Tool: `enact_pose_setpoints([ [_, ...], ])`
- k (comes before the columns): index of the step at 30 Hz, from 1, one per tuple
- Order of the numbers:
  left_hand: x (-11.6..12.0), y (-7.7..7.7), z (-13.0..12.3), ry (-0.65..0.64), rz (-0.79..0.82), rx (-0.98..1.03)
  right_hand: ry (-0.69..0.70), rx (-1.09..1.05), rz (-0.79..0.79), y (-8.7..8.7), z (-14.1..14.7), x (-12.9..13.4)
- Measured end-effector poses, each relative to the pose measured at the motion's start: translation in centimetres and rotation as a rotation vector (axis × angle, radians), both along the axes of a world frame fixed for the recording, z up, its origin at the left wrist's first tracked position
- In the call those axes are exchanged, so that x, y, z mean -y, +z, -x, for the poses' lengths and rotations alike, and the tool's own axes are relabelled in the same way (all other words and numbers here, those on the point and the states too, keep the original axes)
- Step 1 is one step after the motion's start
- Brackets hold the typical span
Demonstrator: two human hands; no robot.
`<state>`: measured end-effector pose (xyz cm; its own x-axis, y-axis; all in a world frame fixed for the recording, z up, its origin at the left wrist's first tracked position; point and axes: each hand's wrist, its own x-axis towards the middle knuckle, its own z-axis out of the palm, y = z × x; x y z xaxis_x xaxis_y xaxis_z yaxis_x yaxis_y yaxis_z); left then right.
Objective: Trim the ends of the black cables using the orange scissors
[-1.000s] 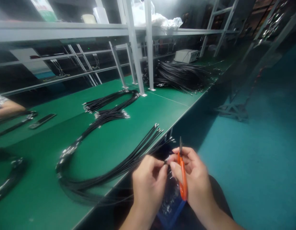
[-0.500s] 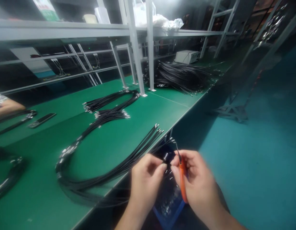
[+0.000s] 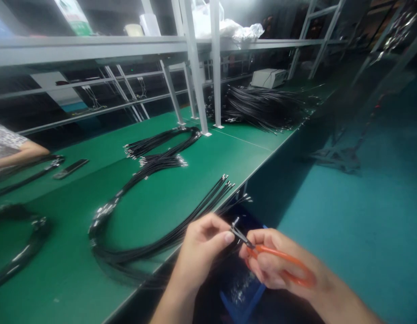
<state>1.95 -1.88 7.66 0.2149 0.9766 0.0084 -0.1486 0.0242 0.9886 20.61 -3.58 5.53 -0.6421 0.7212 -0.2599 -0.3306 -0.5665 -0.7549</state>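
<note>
My left hand [image 3: 206,245] is closed just past the bench edge, thumb and forefinger pinching a black cable near its silver tip [image 3: 236,221]. In my right hand [image 3: 274,256] are orange-handled scissors [image 3: 286,258], their dark blades pointing left and meeting the cable beside my left fingertips. Whether the blades touch the cable or only pass around it I cannot tell. From the left, a bundle of black cables [image 3: 151,249] curves along the bench to my hands, several silver ends hanging over the edge. Below my hands sits a blue bin [image 3: 225,299] with small shiny bits inside.
More black cable bundles [image 3: 161,153] lie on the green bench [image 3: 181,202], with a large heap [image 3: 262,105] farther back. Metal posts [image 3: 197,76] hold a shelf above. A phone-like dark object [image 3: 71,168] lies near another person's arm [image 3: 29,150] at left.
My right hand has turned the scissors from upright to pointing left, bringing the blades to the cable at my left fingertips. The view has shifted slightly, moving the bench rightward.
</note>
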Motion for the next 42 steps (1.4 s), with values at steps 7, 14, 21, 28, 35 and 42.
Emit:
enact_pose_setpoints([
  [7,0.1,-0.1,-0.1,0.004,-0.02,-0.007,-0.015,-0.008,-0.002,0.1,0.1,-0.3],
  [14,-0.4,-0.5,0.1,-0.003,-0.034,-0.041,-0.027,0.231,-0.089,1.2,0.2,-0.3],
  [21,0.6,-2.5,-1.2,0.018,-0.182,-0.396,-0.187,0.429,-0.238,1.9,-1.1,0.0],
  [28,1.0,-5.3,0.2,0.06,-0.527,-1.274,-0.544,0.688,-0.357,-0.1,-0.5,-0.7],
  [35,-0.1,-6.8,5.1,0.259,-0.498,-1.732,-0.461,0.633,-0.352,-1.8,1.4,-0.8],
  [42,-0.9,-5.4,6.8,0.219,-0.448,-1.733,-0.564,0.565,-0.282,-1.5,1.0,-0.8],
])
